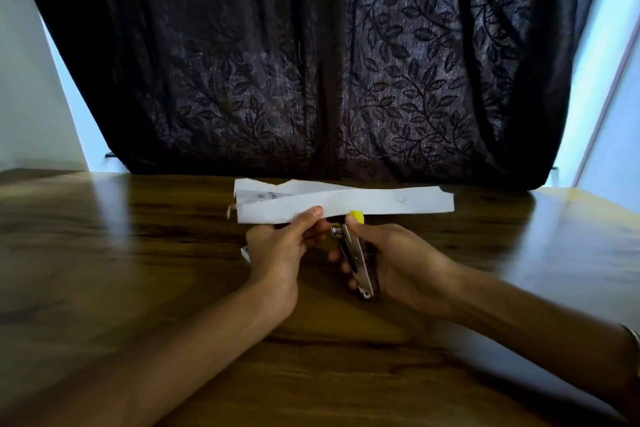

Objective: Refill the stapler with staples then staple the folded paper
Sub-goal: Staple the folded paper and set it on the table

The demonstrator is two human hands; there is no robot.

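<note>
Though folded, paper (363,202) white, creased.

Table (138,253): wood-grain top, smooth, glossy, reflecting window light. Folded paper (346,203): white, matt, creased, faint print at one end; stapler (356,260): shiny bare metal body with a yellow plastic tip. Curtain (311,62): dark woven cloth, matt, with a raised leaf pattern.
</note>
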